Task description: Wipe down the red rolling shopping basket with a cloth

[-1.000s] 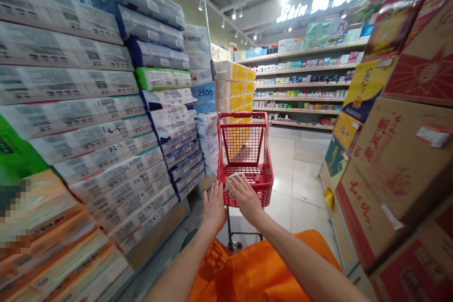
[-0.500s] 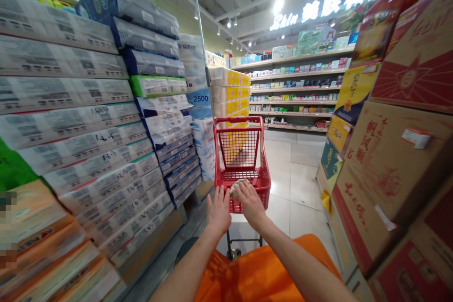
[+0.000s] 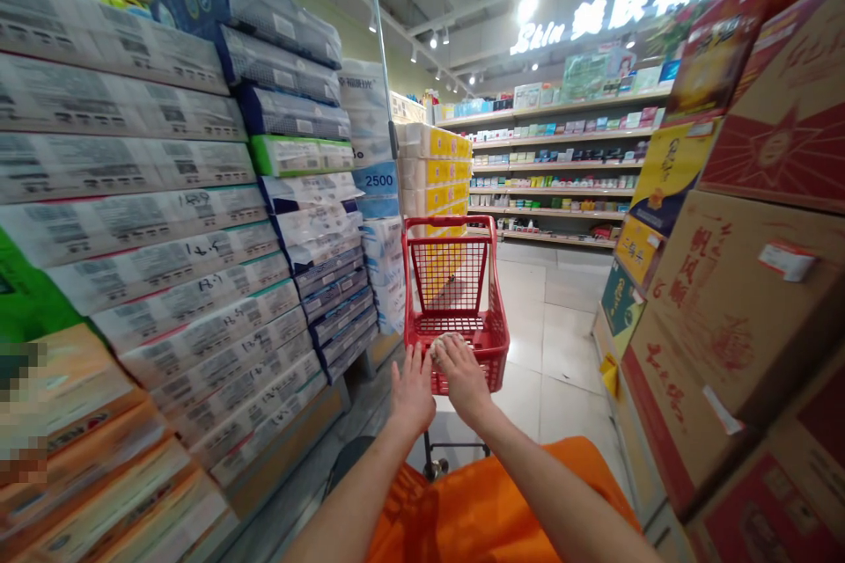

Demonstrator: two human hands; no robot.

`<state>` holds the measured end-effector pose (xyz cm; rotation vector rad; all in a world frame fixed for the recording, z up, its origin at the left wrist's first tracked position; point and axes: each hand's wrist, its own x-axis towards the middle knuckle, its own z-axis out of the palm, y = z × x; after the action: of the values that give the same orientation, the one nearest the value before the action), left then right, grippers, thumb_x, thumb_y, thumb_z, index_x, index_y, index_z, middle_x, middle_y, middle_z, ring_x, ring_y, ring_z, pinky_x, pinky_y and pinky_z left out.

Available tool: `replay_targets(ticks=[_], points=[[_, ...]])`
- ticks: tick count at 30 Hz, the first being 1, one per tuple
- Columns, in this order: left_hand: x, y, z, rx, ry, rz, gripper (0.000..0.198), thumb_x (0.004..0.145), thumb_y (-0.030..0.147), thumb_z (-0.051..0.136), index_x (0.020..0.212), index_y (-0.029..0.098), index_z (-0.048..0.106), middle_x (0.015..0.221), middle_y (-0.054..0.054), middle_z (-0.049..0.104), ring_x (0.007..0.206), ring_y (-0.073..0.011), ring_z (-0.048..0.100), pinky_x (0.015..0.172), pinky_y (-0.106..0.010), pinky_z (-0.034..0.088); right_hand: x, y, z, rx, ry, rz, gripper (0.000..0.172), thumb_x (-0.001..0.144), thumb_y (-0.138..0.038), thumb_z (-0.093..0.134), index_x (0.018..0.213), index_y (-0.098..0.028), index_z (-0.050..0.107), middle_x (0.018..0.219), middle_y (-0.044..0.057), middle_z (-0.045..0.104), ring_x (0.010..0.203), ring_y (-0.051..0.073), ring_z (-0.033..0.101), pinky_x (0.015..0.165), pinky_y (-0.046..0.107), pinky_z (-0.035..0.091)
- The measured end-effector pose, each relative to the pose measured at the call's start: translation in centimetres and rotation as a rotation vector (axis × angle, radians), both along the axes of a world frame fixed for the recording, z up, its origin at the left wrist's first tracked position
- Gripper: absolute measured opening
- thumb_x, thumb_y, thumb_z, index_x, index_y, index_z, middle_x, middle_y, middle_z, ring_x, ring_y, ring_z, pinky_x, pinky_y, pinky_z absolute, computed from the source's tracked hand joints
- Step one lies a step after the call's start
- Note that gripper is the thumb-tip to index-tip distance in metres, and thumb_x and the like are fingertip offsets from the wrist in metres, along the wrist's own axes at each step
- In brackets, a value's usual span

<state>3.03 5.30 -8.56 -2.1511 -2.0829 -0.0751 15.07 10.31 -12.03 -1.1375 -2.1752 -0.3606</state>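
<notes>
In front of me stands a red plastic shopping cart [image 3: 455,273], its mesh back panel and its far crossbar at the top facing me. My left hand [image 3: 413,391] is stretched out at the near left edge of the cart, fingers apart and holding nothing. Beside it, my right hand [image 3: 466,374] has its fingers curled over a crumpled off-white cloth [image 3: 441,347], mostly hidden beneath them. Both hands overlap the cart's near rim in the picture; whether they rest on it I cannot tell.
Tall stacks of wrapped paper packs [image 3: 165,237] line the left side. Yellow-and-white packs [image 3: 436,167] stand just past the cart. Printed cartons [image 3: 713,308] are piled on the right. Shelves of small boxes [image 3: 561,158] cross the back. A tiled floor [image 3: 561,325] runs between.
The view has shifted slightly, with the cart and shelves a little further right in the picture. Both hands keep nearly the same pose, the right one still over the crumpled cloth.
</notes>
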Motion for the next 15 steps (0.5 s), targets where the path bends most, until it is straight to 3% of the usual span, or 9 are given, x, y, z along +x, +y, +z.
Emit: replay_targets(ticks=[3, 7, 9, 15], points=[[-0.3, 0.0, 0.0, 0.006, 0.023, -0.015, 0.074, 0.068, 0.014, 0.042, 0.138, 0.014, 0.019, 0.147, -0.008, 0.012, 0.134, -0.0236, 0.009, 0.105, -0.05, 0.018, 0.3, 0.1, 0.0, -0.016, -0.012, -0.004, 0.045, 0.08, -0.006, 0.04, 0.122, -0.017, 0.05, 0.131, 0.009, 0.045, 0.125, 0.023, 0.033, 0.1, 0.042, 0.032], [-0.3, -0.2, 0.1, 0.009, 0.0, -0.018, 0.075, 0.068, 0.015, 0.043, 0.138, 0.014, 0.017, 0.147, -0.009, 0.01, 0.134, -0.025, 0.009, 0.104, -0.052, 0.018, 5.8, 0.6, 0.2, -0.026, 0.02, -0.163, 0.048, 0.078, -0.001, 0.037, 0.121, -0.015, 0.05, 0.13, 0.013, 0.045, 0.125, 0.025, 0.034, 0.099, 0.044, 0.033], [0.0, -0.3, 0.2, 0.009, -0.02, -0.014, 0.075, 0.067, 0.015, 0.043, 0.138, 0.014, 0.017, 0.147, -0.01, 0.01, 0.134, -0.0253, 0.009, 0.104, -0.051, 0.018, 7.0, 0.6, 0.3, -0.013, 0.045, -0.216, 0.047, 0.078, -0.001, 0.036, 0.121, -0.013, 0.05, 0.13, 0.014, 0.045, 0.125, 0.026, 0.033, 0.098, 0.045, 0.033], [0.0, -0.3, -0.1, 0.02, 0.006, -0.015, 0.075, 0.068, 0.015, 0.043, 0.138, 0.014, 0.018, 0.146, -0.01, 0.013, 0.134, -0.0254, 0.009, 0.104, -0.051, 0.018, 1.6, 0.2, 0.3, -0.004, -0.008, -0.071, 0.046, 0.077, -0.003, 0.039, 0.119, -0.015, 0.052, 0.128, 0.011, 0.048, 0.123, 0.024, 0.036, 0.099, 0.041, 0.034]])
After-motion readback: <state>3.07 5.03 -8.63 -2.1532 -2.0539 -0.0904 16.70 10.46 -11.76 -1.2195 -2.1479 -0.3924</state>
